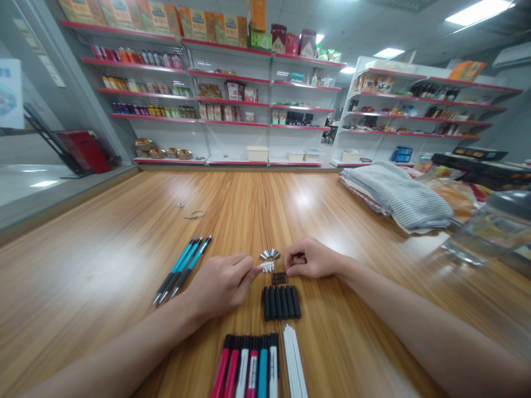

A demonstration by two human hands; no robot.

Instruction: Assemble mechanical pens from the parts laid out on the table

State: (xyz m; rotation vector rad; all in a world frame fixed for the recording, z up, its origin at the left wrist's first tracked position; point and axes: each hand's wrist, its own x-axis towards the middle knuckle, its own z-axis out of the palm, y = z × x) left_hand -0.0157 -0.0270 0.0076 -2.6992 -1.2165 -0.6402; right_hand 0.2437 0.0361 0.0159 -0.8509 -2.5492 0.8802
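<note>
Three pens (181, 269) lie beside the left hand (226, 282), which touches white pieces (269, 267).

Three blue pens (182, 269) are spotted, six coloured barrels (253, 365) are counted, six black grips (284, 304) too, and one jar (477, 237) is seen!

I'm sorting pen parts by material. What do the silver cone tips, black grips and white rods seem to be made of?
Silver cone tips: probably metal, though metal-coated plastic is possible; polished, with bright glints.
Black grips: likely rubber or plastic; fairly matte, dark with only faint highlights.
White rods: probably plastic; smooth, opaque and evenly white.
</note>
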